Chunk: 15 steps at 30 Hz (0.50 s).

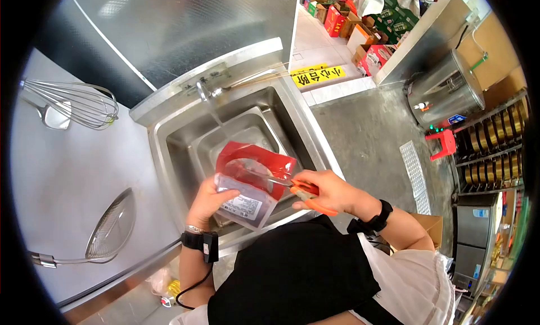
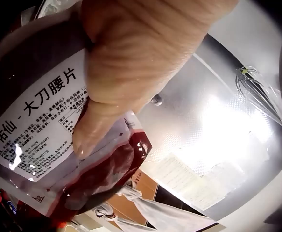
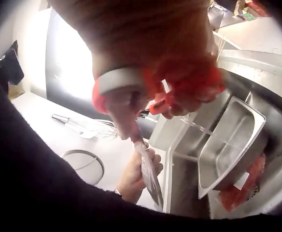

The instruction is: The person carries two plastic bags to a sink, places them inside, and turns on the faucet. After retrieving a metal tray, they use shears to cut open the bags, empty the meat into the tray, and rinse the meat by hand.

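Gripping orange-handled scissors in a curled right hand, a person pinched a labelled red-and-clear pouch in the left hand above a steel sink as the blades met the pouch.

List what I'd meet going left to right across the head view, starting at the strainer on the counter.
Strainer, left hand, red-and-clear bag, right hand, red stool, grey cabinet.
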Each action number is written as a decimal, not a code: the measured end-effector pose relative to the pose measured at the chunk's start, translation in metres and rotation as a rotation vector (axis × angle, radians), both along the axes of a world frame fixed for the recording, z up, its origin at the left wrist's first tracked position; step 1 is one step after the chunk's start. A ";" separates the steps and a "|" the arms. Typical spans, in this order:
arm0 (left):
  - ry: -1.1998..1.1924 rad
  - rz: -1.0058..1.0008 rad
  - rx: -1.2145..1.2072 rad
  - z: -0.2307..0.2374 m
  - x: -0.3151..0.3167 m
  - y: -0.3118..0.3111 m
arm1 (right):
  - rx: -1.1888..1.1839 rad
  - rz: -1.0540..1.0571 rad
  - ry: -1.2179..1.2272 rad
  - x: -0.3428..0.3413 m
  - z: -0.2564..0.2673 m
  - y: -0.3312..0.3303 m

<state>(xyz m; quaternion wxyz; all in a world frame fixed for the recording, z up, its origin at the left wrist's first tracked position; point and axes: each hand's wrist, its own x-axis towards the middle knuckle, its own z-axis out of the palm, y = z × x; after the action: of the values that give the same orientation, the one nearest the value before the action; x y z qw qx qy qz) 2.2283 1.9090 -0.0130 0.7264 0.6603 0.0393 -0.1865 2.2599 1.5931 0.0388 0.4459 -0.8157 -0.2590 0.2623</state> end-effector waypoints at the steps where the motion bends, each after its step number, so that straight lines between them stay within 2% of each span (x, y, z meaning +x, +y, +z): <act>1: 0.000 0.011 -0.005 0.000 -0.001 0.001 | -0.025 0.015 0.020 0.001 0.000 -0.001; 4: -0.003 -0.032 0.046 -0.005 0.000 0.003 | -0.074 0.030 0.115 0.003 0.007 -0.002; 7: 0.014 -0.123 0.107 -0.004 0.004 0.005 | -0.042 0.019 -0.045 0.009 0.013 0.011; 10: 0.010 -0.089 0.044 0.002 0.007 -0.003 | 0.013 0.019 -0.048 0.014 0.007 0.018; 13: 0.023 -0.135 0.063 0.004 0.012 0.001 | -0.074 0.037 0.086 0.018 0.012 0.014; 15: 0.035 -0.188 0.080 0.003 0.016 0.005 | -0.077 0.069 0.070 0.022 0.013 0.014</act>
<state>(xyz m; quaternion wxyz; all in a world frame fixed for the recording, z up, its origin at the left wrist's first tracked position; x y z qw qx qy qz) 2.2444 1.9137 -0.0099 0.6779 0.6863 -0.0027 -0.2634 2.2821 1.6068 0.0514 0.4139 -0.8130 -0.2609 0.3157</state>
